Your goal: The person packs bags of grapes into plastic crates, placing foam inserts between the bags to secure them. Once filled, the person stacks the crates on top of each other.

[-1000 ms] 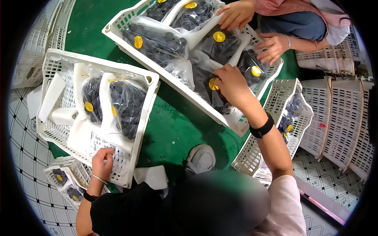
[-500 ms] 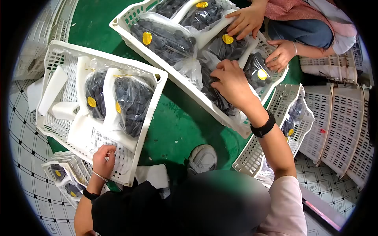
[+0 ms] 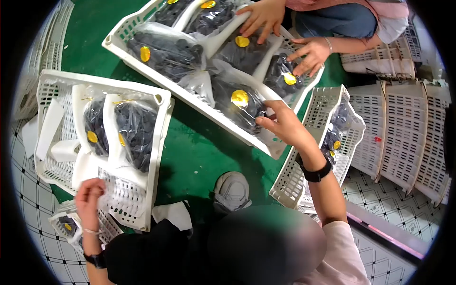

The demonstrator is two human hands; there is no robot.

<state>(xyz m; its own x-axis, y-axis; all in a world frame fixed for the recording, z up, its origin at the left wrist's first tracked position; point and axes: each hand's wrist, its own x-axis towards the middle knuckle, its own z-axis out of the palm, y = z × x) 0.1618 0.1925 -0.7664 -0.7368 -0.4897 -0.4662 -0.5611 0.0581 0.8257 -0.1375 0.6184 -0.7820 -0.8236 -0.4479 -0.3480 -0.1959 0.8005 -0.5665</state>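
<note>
My right hand (image 3: 280, 124) has its fingers apart at the lower right end of a white crate (image 3: 190, 95), touching a clear bag of dark round fruit (image 3: 230, 111) with a gold sticker. More such bags lie in that crate, parted by white foam strips. My left hand (image 3: 90, 195) is over the lower left edge of a second white crate (image 3: 164, 114); its fingers are curled and blurred, and I cannot make out what they hold. Two bags of dark fruit (image 3: 135, 133) and white foam pieces (image 3: 53, 126) lie in this crate.
A co-worker's two hands (image 3: 266, 19) (image 3: 311, 54) rest on bags at the far crate's right side. A narrower crate (image 3: 289, 178) with bags stands at the right, beside stacked crates (image 3: 401, 137). A shoe (image 3: 232, 190) is on the green floor (image 3: 190, 159).
My right hand has moved off a bag toward the crate's near right end, uncovering its gold sticker. My left hand has shifted left. The whole view has shifted somewhat.
</note>
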